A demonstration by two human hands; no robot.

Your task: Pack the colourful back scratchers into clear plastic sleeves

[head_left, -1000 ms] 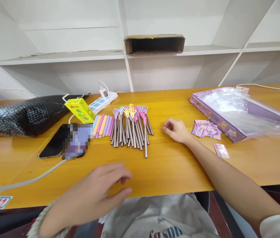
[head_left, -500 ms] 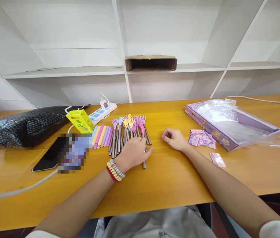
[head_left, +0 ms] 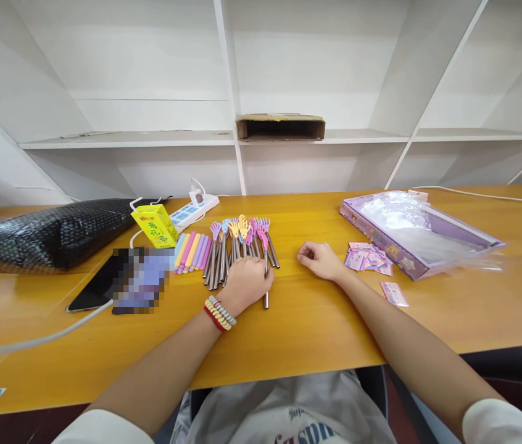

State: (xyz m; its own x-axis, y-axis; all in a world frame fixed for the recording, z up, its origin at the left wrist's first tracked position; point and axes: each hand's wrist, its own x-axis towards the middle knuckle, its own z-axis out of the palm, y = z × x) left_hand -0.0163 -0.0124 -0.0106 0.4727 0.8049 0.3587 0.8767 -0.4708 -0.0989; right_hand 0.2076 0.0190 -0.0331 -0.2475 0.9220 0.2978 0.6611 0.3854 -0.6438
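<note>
Several back scratchers (head_left: 215, 259) with metal rods and coloured hand-shaped heads lie side by side on the desk. My left hand (head_left: 248, 282) rests over the lower rods, its fingers curled down; what they hold, if anything, is hidden. One pink-headed scratcher (head_left: 266, 297) sticks out nearer to me beside the thumb. To their left is a row of pastel sticks (head_left: 192, 251). My right hand (head_left: 320, 260) lies on the desk right of the scratchers, its fingers curled together with nothing visible in them. Small pink and purple cards (head_left: 369, 258) are piled beyond it.
A purple box with clear plastic (head_left: 416, 266) sits at the right, near a single card (head_left: 394, 294). On the left are a yellow drink carton (head_left: 155, 226), a power strip (head_left: 195, 211), a phone (head_left: 99, 283), a black wrapped parcel (head_left: 52, 234) and a white cable (head_left: 52, 337).
The view has shifted slightly. My left thumb has drawn in closer to the fingers. My right hand remains curled in about the same place on the desk.
</note>
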